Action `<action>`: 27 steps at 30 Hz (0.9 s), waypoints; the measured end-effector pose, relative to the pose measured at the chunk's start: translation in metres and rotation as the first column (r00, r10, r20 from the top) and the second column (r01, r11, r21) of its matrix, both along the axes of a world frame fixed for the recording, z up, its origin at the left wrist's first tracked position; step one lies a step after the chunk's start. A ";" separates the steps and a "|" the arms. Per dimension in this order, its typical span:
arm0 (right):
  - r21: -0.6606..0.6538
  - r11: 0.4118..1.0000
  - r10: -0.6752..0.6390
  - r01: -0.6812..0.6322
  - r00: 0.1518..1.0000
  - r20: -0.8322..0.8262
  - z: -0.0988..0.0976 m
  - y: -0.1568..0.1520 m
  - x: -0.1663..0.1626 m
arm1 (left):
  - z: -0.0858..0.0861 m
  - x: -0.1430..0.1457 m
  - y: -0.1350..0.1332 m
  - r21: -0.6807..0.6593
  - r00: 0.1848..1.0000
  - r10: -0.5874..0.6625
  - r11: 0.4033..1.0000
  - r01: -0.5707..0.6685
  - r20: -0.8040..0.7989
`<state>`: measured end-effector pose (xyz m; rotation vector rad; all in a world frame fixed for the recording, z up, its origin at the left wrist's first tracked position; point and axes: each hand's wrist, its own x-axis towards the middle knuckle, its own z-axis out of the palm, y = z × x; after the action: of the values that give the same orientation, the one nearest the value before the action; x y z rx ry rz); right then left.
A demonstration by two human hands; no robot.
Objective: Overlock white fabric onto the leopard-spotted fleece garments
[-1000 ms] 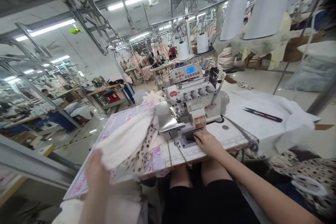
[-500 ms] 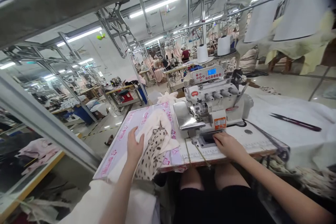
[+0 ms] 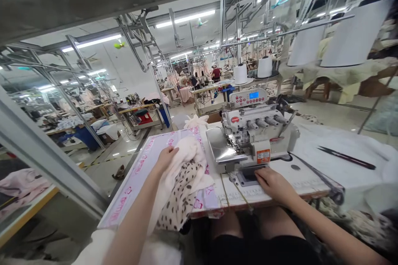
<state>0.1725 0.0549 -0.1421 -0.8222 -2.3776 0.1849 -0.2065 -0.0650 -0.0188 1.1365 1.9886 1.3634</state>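
Note:
On the left part of the table lies a bunched cream fleece cloth (image 3: 183, 149), with a dark-spotted cloth (image 3: 178, 192) folded in with it. My left hand (image 3: 166, 158) has its fingers closed on the upper left edge of the cream cloth. To the right stands a white overlock sewing machine (image 3: 258, 128) with a lit blue display. My right hand (image 3: 275, 184) rests at the dark recess (image 3: 247, 176) in front of the machine, fingers curled and pressed together. Whatever lies between those fingertips, if anything, is hidden.
Dark tweezers (image 3: 346, 157) lie on white cloth (image 3: 314, 136) at the right. Purple-printed sheeting (image 3: 139, 174) covers the table's left side. Thread cones (image 3: 265, 67) stand behind the machine. A slanting metal post (image 3: 62, 149) rises at the left. A person in dark red (image 3: 216, 74) is far back.
My left hand has gone from spread fingers beside the cream cloth to a closed grip on its upper edge. My right hand stays by the recess. The view has shifted slightly.

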 end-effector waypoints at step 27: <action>-0.308 0.839 0.162 -0.449 0.746 -0.646 0.190 -0.074 -0.118 | 0.085 0.064 -0.069 0.281 0.972 0.067 0.960 -0.001 -0.225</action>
<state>0.0543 -0.0189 0.0475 -0.4340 -1.8440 1.0201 -0.1421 -0.1342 0.0665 1.4537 2.0266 1.6336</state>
